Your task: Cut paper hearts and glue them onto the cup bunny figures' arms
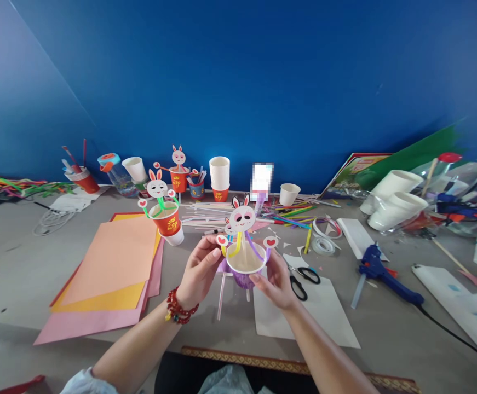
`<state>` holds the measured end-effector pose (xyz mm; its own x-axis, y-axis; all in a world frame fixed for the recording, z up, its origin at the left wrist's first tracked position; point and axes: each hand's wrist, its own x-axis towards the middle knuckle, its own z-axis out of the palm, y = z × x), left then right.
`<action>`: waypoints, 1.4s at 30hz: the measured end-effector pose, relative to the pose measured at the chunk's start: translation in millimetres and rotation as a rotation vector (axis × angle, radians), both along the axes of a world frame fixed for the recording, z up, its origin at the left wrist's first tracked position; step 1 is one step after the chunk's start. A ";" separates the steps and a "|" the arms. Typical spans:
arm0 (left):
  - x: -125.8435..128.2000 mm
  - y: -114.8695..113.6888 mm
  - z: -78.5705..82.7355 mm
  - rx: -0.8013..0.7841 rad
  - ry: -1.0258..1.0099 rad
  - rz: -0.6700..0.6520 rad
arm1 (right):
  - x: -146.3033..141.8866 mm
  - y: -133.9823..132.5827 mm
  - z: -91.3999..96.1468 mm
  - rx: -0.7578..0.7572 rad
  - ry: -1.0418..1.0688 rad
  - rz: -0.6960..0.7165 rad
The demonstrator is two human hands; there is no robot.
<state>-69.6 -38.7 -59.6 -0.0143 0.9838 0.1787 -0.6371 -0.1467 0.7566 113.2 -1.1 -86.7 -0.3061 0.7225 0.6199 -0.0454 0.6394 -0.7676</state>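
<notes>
I hold a purple paper cup [244, 273] above the table between both hands. A paper rabbit face [242, 217] on a stick rises from it, with yellow and purple straw arms ending in red hearts. My left hand [199, 271] pinches the left heart and straw at the cup's rim; a red bead bracelet is on that wrist. My right hand [277, 279] wraps round the cup's right side, thumb on the rim.
Sheets of orange, yellow and pink paper [110, 273] lie at left. A finished red rabbit cup [165, 216] stands beyond them. Black scissors [304, 279] lie on white paper [299, 312], a blue glue gun [380, 273] and tape rolls [323, 244] at right. Cups and straws line the back.
</notes>
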 end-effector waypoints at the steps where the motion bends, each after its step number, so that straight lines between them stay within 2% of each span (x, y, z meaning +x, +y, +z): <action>1: 1.1 -0.6 -1.1 0.003 0.009 0.021 | 0.2 0.0 0.1 -0.003 -0.004 0.006; 23: 7.2 -3.6 -3.6 -0.013 0.059 0.133 | 0.7 0.6 -1.9 -0.003 -0.014 -0.005; 31: 6.5 -1.6 -4.7 -0.037 0.038 0.093 | 0.8 0.7 -2.9 -0.020 -0.006 0.019; 42: 8.6 -4.7 -9.2 0.055 0.176 0.230 | 1.3 0.5 -2.8 -0.047 -0.042 -0.003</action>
